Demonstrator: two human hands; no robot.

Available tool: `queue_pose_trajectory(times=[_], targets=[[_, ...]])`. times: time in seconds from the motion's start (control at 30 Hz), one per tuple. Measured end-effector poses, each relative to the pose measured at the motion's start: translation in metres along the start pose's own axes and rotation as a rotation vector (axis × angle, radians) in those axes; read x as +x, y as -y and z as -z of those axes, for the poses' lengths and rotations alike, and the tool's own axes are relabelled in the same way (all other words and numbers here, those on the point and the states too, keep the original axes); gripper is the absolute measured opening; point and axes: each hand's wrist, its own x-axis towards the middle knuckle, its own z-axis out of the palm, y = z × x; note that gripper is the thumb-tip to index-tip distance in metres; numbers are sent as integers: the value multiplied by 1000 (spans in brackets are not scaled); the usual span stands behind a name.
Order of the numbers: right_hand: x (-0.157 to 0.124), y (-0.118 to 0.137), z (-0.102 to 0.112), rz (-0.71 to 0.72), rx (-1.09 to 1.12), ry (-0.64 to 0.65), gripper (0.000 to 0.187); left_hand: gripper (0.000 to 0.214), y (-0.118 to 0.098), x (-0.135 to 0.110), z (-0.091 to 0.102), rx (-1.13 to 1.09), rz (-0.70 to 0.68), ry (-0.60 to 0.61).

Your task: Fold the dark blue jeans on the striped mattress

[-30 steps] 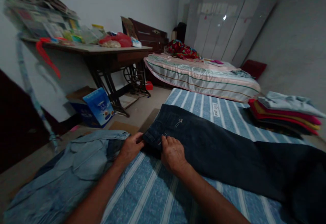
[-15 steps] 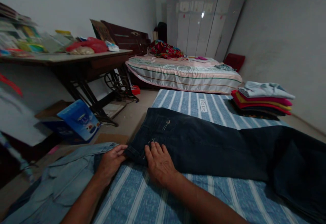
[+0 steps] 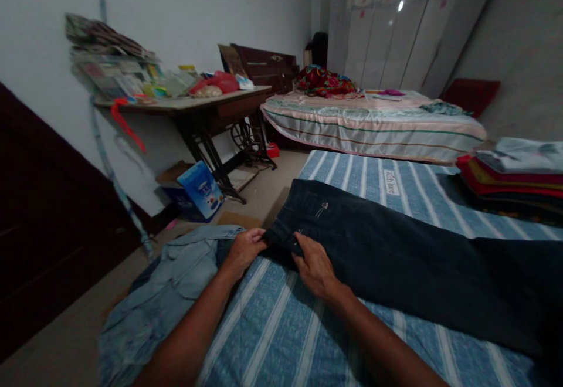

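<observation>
Dark blue jeans [image 3: 387,246] lie lengthwise on a blue-and-white striped bedcover [image 3: 272,328], the waistband toward the left. My left hand [image 3: 244,250] pinches the waistband's near corner at the bed's edge. On the pocket area close by, my right hand [image 3: 314,264] grips the near edge of the jeans, its thumb tucked beneath and out of sight. Light blue denim clothing [image 3: 185,275] is heaped just left of my left hand, beside the bed edge. The legs of the jeans run off to the right, dark and partly out of view.
A pile of folded clothes [image 3: 519,179] stands on the bed at the right. Beyond is a second bed [image 3: 373,123]. Along the left wall are a cluttered sewing-machine table [image 3: 220,101] and a blue box [image 3: 200,190] on the floor.
My view has swung left. My right hand, flat on the jeans before, now curls around their near edge, which is slightly lifted. My left hand keeps hold of the waistband corner.
</observation>
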Motion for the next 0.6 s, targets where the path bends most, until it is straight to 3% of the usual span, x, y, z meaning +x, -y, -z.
queue_pose_trajectory(times=[0.2,0.33,0.6], targets=[[-5,6,-2,28,-132,51,54,20,4,-1,-4,-63,-36,-58],[-9,10,-4,44,-266,103,64,22,5,-3,-4,-97,-19,-26],[-4,10,-3,101,-340,109,70,39,-1,-7,13,-71,79,-87]])
